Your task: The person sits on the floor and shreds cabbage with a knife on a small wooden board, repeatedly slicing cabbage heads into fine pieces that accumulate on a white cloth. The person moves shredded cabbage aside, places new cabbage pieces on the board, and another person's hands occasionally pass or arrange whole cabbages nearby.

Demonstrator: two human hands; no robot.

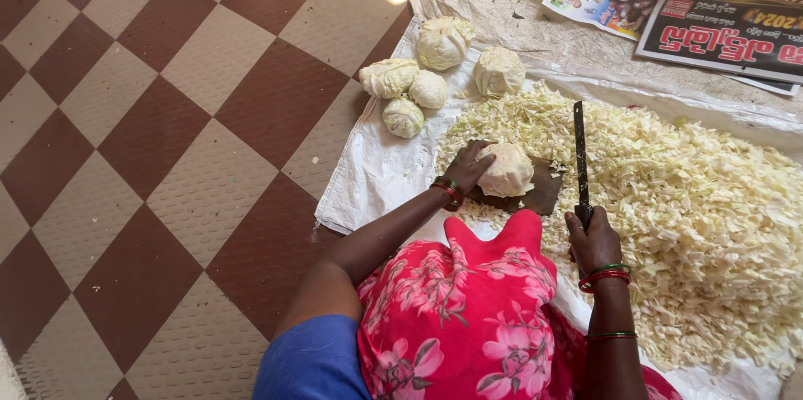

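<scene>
Checkered floor: five spare cabbages (428, 74), left hand (468, 167) fingers spread on a sixth (506, 170) (right hand (592, 241) clenches one knife (580, 157)).

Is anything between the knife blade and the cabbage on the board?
Nothing visible. The knife in the right hand stands upright just right of the cabbage, which the left hand steadies from the far side.
</scene>
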